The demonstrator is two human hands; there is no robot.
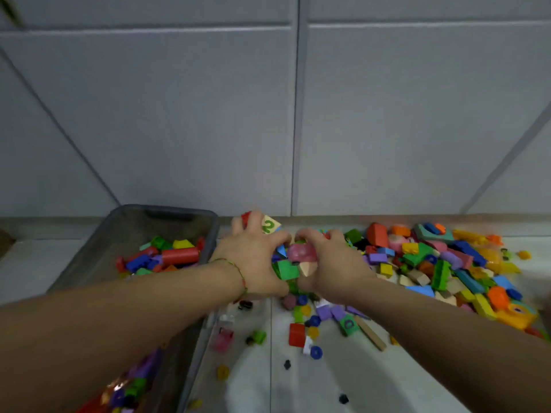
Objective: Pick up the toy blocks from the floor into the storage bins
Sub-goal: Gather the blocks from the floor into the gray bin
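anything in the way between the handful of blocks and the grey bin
Nothing visible. The left hand and right hand cup the handful of blocks just right of the grey bin, whose top is open; only its right wall has to be cleared.

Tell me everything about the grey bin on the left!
The grey bin looks like see-through plastic, long and boxy with rounded corners and a handle slot in its far end. It stands upright on the pale floor, no lid on, left of the loose pile. Colourful blocks lie inside, including a red cylinder. The left arm crosses above it; touching cannot be told.
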